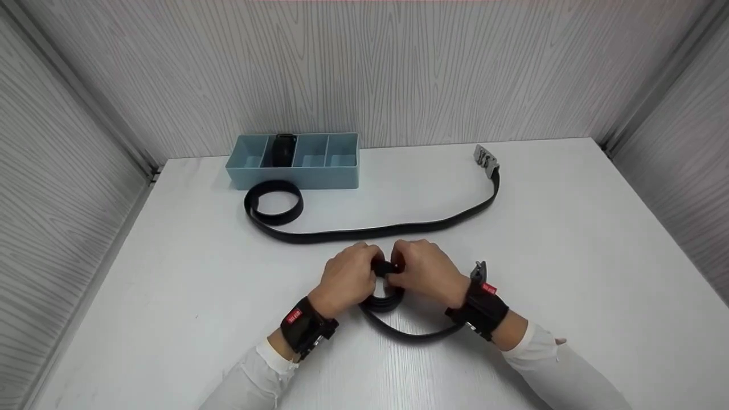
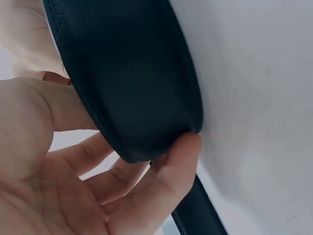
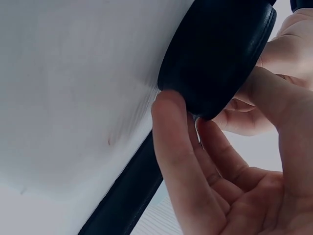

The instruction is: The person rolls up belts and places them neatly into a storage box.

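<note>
Rolled black belt (image 1: 385, 304), closest to both wrist cameras, sits on the white table (image 1: 188, 319) between the hands, its band wound in several layers with a round gap in the middle. Left hand (image 1: 348, 276): fingers curled, pinching the coil at its far side. Right hand (image 1: 427, 274): likewise curled, pinching the same part from the opposite side; fingertips of the two near each other. Wrist views show band wide and smooth, stitched along one edge, a fingertip of each hand against its edge. Free length leaves the coil, curves along the near side and passes under the right wrist to a metal buckle (image 1: 479, 271) just beyond the right wristband (image 1: 481, 310). Farther out: second belt (image 1: 393, 230), black, loosely looped at left, running right to a silver buckle (image 1: 487, 161). Behind its loop: blue box (image 1: 326, 179), four compartments in a row; second from left holds a black rolled item (image 1: 283, 151). Pale wood-grain wall (image 1: 410, 68) at back.
</note>
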A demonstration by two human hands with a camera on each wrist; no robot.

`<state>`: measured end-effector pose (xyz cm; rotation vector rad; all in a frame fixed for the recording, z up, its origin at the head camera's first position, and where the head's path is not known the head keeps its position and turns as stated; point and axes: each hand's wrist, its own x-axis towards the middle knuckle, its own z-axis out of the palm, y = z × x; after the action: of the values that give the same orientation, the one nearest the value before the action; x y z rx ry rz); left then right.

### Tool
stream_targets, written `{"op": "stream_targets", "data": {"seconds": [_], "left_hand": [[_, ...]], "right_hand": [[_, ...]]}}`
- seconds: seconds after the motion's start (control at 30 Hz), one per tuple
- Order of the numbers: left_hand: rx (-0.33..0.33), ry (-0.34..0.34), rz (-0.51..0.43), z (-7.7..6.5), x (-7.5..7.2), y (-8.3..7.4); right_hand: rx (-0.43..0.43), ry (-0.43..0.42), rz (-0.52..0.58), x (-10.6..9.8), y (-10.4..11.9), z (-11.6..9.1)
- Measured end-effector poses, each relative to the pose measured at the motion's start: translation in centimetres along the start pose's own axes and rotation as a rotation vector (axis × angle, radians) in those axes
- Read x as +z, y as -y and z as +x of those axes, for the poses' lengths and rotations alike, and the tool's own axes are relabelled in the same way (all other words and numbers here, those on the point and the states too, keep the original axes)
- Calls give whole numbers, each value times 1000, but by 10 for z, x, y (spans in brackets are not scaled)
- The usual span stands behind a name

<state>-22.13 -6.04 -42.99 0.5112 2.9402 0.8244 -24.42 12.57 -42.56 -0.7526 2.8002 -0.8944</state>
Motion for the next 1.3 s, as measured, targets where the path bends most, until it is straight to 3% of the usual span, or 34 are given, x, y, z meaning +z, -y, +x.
{"op": "stream_targets", "data": {"seconds": [0.57, 1.0, 1.3], "left_hand": [[-53, 16, -54, 2, 2, 2], [25, -10, -1, 1, 1, -1], [5, -7, -48, 1, 2, 1]], "right_hand": [[24, -47, -40, 0, -3, 0], [23, -4, -32, -1, 0, 1], [21, -14, -42, -1, -1, 1]]}}
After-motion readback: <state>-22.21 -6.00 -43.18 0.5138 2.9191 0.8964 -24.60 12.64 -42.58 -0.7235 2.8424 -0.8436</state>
